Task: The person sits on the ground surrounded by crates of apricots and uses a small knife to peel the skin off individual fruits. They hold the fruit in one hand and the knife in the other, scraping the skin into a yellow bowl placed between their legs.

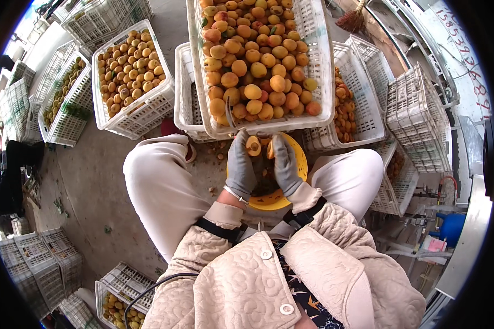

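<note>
My gloved left hand [241, 167] is closed on a cut apricot half [253, 146], its pit side showing; a thin curved blade [230, 112] rises beside its fingertips. My gloved right hand [285, 167] is closed on another apricot piece [270, 149]. Both hands are over a yellow bowl [269, 204] between my bent knees, whose dark contents are partly hidden. Just beyond them, a white plastic crate [321, 60] full of apricots rests on other crates.
More apricot crates stand at left [134, 123], far left [71, 126] and lower left [126, 282]. A crate of cut fruit [370, 118] is on the right, beside stacked crates [414, 120]. A broom [350, 19] is at the top, a blue tank [450, 229] at right.
</note>
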Demonstrator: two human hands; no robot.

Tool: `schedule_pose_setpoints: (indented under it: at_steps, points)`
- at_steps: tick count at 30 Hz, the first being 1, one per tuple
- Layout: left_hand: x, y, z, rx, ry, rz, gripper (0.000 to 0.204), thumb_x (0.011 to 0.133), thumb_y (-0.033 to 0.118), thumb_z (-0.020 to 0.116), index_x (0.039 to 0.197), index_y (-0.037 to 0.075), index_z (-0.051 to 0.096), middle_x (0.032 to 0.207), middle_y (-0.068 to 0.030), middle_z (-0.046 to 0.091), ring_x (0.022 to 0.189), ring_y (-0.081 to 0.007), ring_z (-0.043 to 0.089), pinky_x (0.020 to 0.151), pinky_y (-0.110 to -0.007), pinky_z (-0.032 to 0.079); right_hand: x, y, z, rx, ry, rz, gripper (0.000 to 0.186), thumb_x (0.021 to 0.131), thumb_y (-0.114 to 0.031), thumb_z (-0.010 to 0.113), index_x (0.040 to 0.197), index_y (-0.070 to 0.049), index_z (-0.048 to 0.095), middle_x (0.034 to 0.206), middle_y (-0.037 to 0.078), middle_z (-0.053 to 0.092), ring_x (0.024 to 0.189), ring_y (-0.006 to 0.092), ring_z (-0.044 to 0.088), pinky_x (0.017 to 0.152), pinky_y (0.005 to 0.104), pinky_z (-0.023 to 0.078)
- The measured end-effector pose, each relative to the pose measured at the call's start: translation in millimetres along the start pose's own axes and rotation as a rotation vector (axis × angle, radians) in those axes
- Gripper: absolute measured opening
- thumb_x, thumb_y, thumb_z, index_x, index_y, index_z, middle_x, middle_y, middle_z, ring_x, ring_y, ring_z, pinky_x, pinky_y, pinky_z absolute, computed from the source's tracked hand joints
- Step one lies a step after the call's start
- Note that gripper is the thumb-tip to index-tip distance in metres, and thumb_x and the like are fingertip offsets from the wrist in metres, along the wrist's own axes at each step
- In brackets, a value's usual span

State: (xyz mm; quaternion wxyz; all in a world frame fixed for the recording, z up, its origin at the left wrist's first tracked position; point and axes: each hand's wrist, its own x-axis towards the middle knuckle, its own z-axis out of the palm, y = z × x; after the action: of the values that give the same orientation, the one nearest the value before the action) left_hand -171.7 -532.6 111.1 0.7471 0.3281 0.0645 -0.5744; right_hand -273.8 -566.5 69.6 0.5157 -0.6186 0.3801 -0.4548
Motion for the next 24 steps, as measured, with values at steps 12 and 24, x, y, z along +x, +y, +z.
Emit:
schedule_pose_setpoints:
  at_steps: [12, 24]
  points:
    - [9.3, 1.2, -18.5, 0.019, -0.105, -0.098, 0.046, 0.102, 0.053, 0.050, 0.109, 0.009, 0.062, 0.085, -0.0007, 0.063, 0.071, -0.0122, 0.061, 0.064, -0.029, 0.054, 4.5, -34.9, -20.0, 0.469, -0.367, 0.462, 0.052, 0.097, -0.011, 0.066, 0.145, -0.003, 0.046, 0.128, 0.003, 0.056, 0.114, 0.0082, 0.053, 0.099, 0.0229, 0.043]
    - [9.5, 19.7, -11.6, 0.312, 0.052, 0.182, 0.030, 0.101, 0.033, 0.061, 0.081, 0.012, 0.059, 0.054, 0.0071, 0.044, 0.040, -0.0039, 0.031, 0.038, -0.024, 0.022, 0.4, -29.5, -23.6, -0.064, -0.291, 0.259, 0.046, 0.078, -0.014, 0.083, 0.117, -0.004, 0.060, 0.103, 0.005, 0.069, 0.095, 0.0166, 0.066, 0.088, 0.0305, 0.052]
